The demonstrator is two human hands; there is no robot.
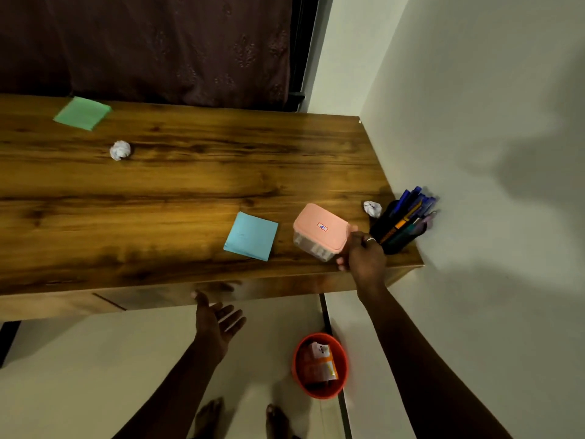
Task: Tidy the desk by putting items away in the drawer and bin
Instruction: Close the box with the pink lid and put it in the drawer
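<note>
My right hand (pixel 364 258) was clamped on the box (pixel 319 231), fingers curled over the lid's right edge and thumb on the near wall. I judged that a side grip suited to lifting it whole without popping the lid. The box sat near the desk's (pixel 177 185) front edge, towards the right corner: a clear ribbed tub with rounded corners under a smooth pink lid bearing a small sticker. My left hand (pixel 217 324) hung just below the front edge with fingers spread and holding nothing, close to the drawer (pixel 152 296), which looked shut; I took it to be ready to pull that open. A black pen cup (pixel 387 236) stood just right of the grip, against the wall, with a crumpled paper ball (pixel 372 209) behind it. A flat blue pad (pixel 251 236) lay left of the box, square and matt. A second ball (pixel 120 150) lay far left at mid-depth, and a green pad (pixel 83 113) lay near the back edge. The top was glossy wood grain. A round red bin (pixel 319 391) stood on the floor under the right end, with wrappers inside.
</note>
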